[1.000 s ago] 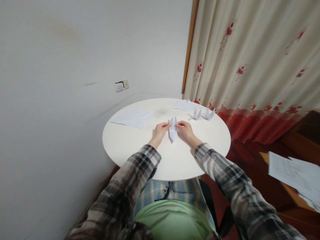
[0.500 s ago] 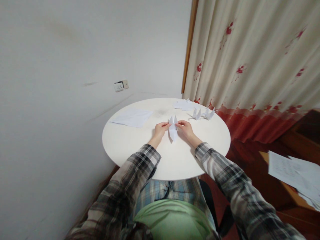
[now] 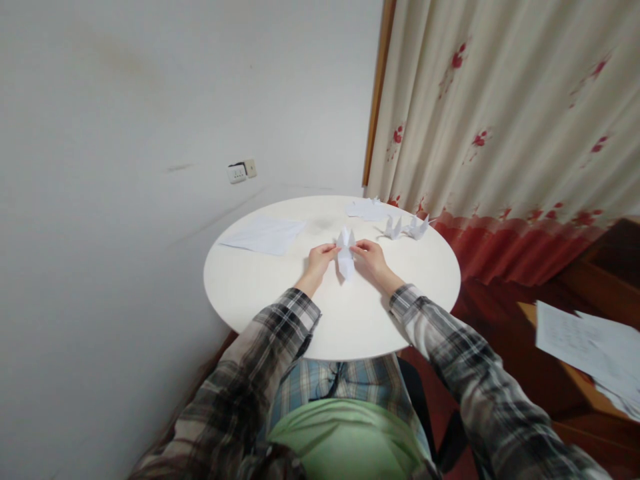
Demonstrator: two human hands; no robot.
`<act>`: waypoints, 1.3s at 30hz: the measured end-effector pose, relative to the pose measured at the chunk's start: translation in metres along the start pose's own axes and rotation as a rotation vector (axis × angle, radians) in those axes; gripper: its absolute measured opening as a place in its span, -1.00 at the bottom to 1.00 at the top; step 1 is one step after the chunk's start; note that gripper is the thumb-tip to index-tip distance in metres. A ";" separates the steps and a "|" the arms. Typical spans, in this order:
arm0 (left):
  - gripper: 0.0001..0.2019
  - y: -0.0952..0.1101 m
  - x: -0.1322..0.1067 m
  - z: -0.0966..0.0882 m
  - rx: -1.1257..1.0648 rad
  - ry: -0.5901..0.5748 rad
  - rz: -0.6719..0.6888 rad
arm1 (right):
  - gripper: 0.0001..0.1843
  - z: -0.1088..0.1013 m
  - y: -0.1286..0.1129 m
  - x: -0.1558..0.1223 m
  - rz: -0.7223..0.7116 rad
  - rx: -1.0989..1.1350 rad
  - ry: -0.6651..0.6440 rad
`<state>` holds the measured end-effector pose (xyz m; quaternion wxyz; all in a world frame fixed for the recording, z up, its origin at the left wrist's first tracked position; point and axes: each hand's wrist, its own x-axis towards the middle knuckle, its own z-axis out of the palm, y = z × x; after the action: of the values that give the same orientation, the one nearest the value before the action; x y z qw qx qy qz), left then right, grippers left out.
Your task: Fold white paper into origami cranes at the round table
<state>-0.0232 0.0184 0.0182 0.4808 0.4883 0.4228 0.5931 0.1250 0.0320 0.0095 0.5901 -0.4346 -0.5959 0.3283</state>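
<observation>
A folded piece of white paper (image 3: 345, 261) stands between my two hands over the middle of the round table. Its long shape has a pointed lower end and points at the top. My left hand (image 3: 320, 259) pinches its left edge between thumb and fingers. On the opposite edge, my right hand (image 3: 371, 257) pinches it the same way. Two folded paper cranes (image 3: 393, 228) (image 3: 417, 227) sit beyond my right hand, with wings raised.
The white round table (image 3: 340, 333) stands against the wall. White paper sheets (image 3: 265, 235) lie at its left, and more paper (image 3: 366, 210) at the back. A wall socket (image 3: 237, 174) is at left, a flowered curtain (image 3: 500, 133) at right. Written papers (image 3: 575, 337) lie on wooden furniture.
The top of the folded paper has changed: a middle point now shows between the two side points, where a gap was before. Both hands keep nearly the same place and grip.
</observation>
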 end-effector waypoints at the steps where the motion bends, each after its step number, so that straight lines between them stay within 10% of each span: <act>1: -0.85 0.000 0.000 0.000 0.002 -0.001 0.001 | -0.82 0.000 0.000 0.000 0.002 -0.001 -0.001; 39: -0.85 -0.013 0.009 -0.003 0.087 -0.016 0.055 | -0.85 -0.002 -0.001 -0.003 -0.073 -0.163 0.000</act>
<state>-0.0252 0.0292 0.0070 0.4459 0.5247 0.4309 0.5832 0.1261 0.0284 0.0097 0.5644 -0.4594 -0.6360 0.2567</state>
